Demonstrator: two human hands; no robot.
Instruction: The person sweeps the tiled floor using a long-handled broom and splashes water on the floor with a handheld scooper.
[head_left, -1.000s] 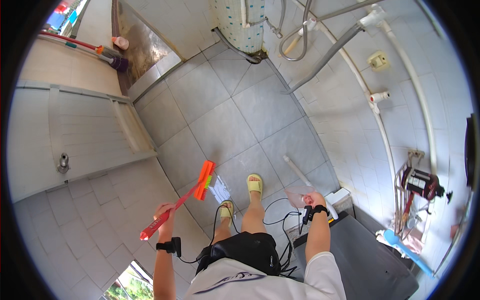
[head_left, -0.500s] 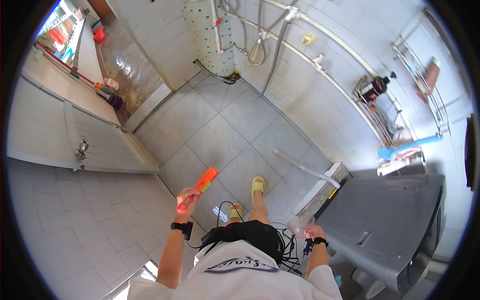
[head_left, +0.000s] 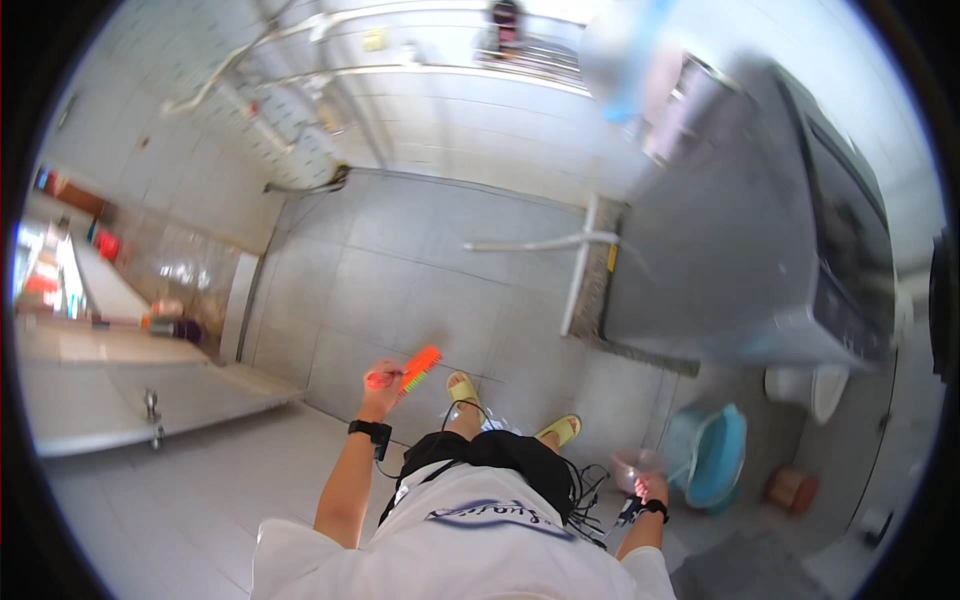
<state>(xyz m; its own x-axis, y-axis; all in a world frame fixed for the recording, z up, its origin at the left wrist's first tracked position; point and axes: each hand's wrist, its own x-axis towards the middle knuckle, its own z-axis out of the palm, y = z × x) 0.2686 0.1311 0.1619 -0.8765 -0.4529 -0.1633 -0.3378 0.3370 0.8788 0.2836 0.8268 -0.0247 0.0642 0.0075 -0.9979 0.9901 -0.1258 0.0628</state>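
My left hand [head_left: 381,388] is closed round the red-orange handle of a scrub brush [head_left: 424,362]. The brush is held out over the floor to the left of my feet, its orange head pointing away from me, with green bristles along one edge. On the other side, low beside my hip, my right hand [head_left: 652,488] grips a translucent pinkish plastic scoop or cup [head_left: 632,465]. Its exact shape is blurred. Just beyond that hand sits a light-blue tub [head_left: 716,455]. Black cables hang near my right wrist.
A grey washing machine [head_left: 700,270] stands at the right on a low stone-edged base, with a pale drain hose [head_left: 530,243] lying on the tiles. A door [head_left: 180,395] stands at the left. Farther right are a white basin-like fixture [head_left: 828,390] and a brown bin [head_left: 792,490].
My view and body have turned right; the washing machine appears higher, and the blue tub has come into sight. My feet are set wider apart. Both hands keep their holds.
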